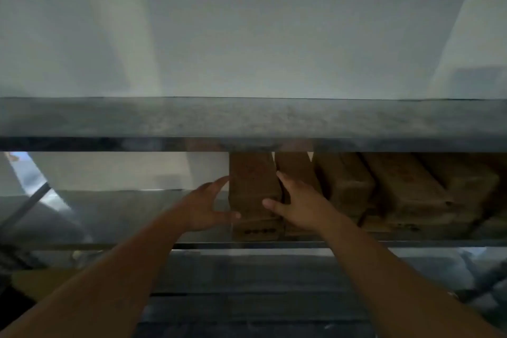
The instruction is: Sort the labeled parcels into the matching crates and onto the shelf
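Nearest to my view are two bare forearms, entering from the lower corners and converging on the middle shelf (115, 217) of a metal rack. The left hand (204, 207) sits at the left face of the end parcel (253, 195), fingers spread and straight, thumb lying across the parcel's lower front corner. Its grip is released; I see contact but no fingers curled around the parcel. The right hand (297, 206) lies flat with straight fingers on the parcel's right side, in the seam against the neighbouring parcel (297, 170), thumb extended toward the front face. That grip is also released.

The end parcel is a brown carton standing upright on the middle shelf, leftmost in a row of similar brown parcels (406, 189) that run touching one another toward the right edge of the frame. A dark printed mark shows low on its front face; I cannot read it. To the left of the row the shelf surface is bare grey metal.

An upper shelf (247, 118) crosses the full width above the row, its deck dull and speckled. A lower shelf (247, 277) lies beneath, dim. Behind the rack stands a pale wall (247, 22). A diagonal metal brace (27, 204) shows at the left. Lighting is low and the picture is soft.
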{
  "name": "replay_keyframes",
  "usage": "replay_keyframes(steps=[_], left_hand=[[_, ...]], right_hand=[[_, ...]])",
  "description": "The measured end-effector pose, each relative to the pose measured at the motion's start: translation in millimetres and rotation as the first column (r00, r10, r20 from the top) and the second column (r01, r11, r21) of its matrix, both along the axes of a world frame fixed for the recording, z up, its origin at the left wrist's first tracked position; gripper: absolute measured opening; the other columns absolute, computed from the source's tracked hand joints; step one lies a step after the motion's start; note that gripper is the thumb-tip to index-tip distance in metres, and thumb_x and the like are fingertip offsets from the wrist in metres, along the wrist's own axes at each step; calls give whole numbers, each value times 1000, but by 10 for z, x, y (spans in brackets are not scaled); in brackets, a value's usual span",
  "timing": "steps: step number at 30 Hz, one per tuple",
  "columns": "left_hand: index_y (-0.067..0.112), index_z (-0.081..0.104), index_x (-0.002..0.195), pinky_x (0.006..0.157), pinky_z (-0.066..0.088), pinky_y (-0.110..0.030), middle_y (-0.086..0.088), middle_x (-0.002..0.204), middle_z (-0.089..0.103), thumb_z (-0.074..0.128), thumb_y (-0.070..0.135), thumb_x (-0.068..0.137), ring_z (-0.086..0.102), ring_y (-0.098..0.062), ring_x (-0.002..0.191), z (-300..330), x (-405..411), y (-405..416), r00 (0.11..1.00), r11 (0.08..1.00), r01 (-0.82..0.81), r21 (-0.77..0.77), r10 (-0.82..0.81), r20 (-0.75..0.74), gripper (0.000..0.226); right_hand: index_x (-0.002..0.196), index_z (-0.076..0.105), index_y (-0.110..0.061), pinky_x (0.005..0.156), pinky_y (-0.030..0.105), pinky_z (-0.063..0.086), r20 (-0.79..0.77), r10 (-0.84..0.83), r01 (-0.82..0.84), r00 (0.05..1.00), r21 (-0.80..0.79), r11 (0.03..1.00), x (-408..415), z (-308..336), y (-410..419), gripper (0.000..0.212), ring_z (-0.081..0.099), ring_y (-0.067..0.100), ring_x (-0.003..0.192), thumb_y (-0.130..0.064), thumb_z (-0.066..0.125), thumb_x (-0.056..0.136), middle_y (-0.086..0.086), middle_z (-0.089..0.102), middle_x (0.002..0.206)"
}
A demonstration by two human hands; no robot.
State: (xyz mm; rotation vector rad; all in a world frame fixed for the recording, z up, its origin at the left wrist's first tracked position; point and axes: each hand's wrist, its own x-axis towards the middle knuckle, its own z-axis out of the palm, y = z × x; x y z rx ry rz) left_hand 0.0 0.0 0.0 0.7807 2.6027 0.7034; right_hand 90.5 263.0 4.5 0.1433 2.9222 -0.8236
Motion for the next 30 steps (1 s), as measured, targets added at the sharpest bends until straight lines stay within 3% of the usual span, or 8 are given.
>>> replay_keyframes(steps=[5, 11, 15, 19, 23, 27, 30], left_hand=[[55, 3, 153, 113, 37, -40, 4, 164, 27, 59, 95, 61, 38, -20, 142, -209, -334, 86, 996, 998, 49, 29, -51, 67, 115], [46, 3, 158, 118, 32, -43, 3, 165, 23, 55, 91, 69, 32, -20, 146, -308, -551, 255, 993, 998, 40, 53, -46, 107, 112], [41, 8, 160, 111, 36, -30, -3, 160, 35, 49, 80, 83, 42, -21, 140, -388, -677, 430, 996, 997, 9, 74, -16, 90, 95], [41, 18, 157, 102, 42, -27, -5, 151, 48, 51, 64, 94, 53, -23, 130, -502, -718, 542, 993, 980, -107, 168, 96, 75, 75], [40, 33, 149, 88, 46, -24, -3, 133, 61, 66, 49, 91, 58, -14, 105, -481, -624, 583, 980, 943, -200, 266, 197, 37, 67], [34, 40, 143, 96, 52, -35, -5, 129, 60, 72, 44, 86, 60, -22, 112, -306, -472, 490, 974, 933, -221, 284, 224, 22, 66], [36, 46, 133, 96, 52, -36, -5, 125, 60, 72, 46, 86, 61, -21, 109, -184, -275, 311, 967, 920, -232, 317, 254, -28, 55]], right_hand=[[165, 3, -42, 120, 50, 34, 39, -45, 43, 998, 51, 998, -303, -44, -4, 110, 32, 28, 153, -97, 40, 78, 2, 26, 171], [164, -3, -45, 126, 49, 14, 65, -17, 7, 998, 158, 987, -599, -183, 8, 98, 11, 28, 160, -92, 33, 87, 1, 12, 175], [166, 2, -40, 129, 50, 6, 53, 20, -32, 998, 249, 968, -766, -338, 51, 87, 6, 29, 161, -85, 25, 95, 5, 14, 175], [167, 9, -37, 129, 48, 2, -4, 9, -7, 1000, 240, 971, -855, -438, -9, 87, 6, 29, 160, -82, 25, 94, 9, 20, 173], [166, 17, -32, 124, 46, 20, -33, -64, 68, 997, 131, 989, -864, -396, -127, 96, 18, 35, 154, -78, 36, 84, 14, 32, 167], [156, 39, -33, 111, 42, 38, -143, -142, 143, 979, -3, 990, -769, -291, -272, 79, 38, 36, 139, -72, 55, 89, 14, 47, 150], [155, 40, -35, 113, 40, 43, -202, -139, 112, 969, -142, 984, -595, -224, -402, 78, 47, 31, 134, -63, 69, 88, 12, 40, 148]])
